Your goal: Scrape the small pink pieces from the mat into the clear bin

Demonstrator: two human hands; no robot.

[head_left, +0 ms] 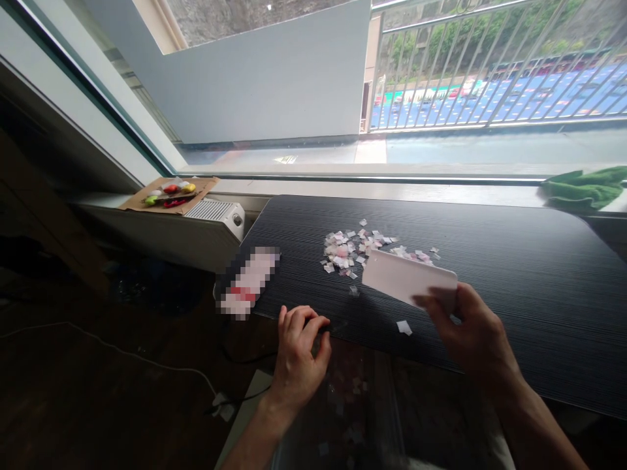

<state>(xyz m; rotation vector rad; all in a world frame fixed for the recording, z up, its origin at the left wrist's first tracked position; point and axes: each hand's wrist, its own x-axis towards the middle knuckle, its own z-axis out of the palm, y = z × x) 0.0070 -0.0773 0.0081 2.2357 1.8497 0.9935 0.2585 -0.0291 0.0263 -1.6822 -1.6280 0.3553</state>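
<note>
My right hand [473, 326] grips a white card [409, 277] by its right end, thumb in front. The card is tilted over the tabletop, its left end close to a pile of small white and pinkish paper squares [340, 251]. One loose square [404, 328] lies nearer the table's front edge. At that edge my left hand [304, 339] is curled, thumb and fingers closed on the rim of what looks like a clear plastic bag [353, 398]. The bag hangs below the edge with several small squares in it; its outline is dim.
The dark table [514, 274] stands against a window sill. A blurred-out pinkish object [249, 281] lies at its left edge. A radiator [218, 215] carries cardboard with toy-like fruit [171, 189]. A green cloth [585, 189] rests on the sill; a white cable [147, 359] runs across the floor.
</note>
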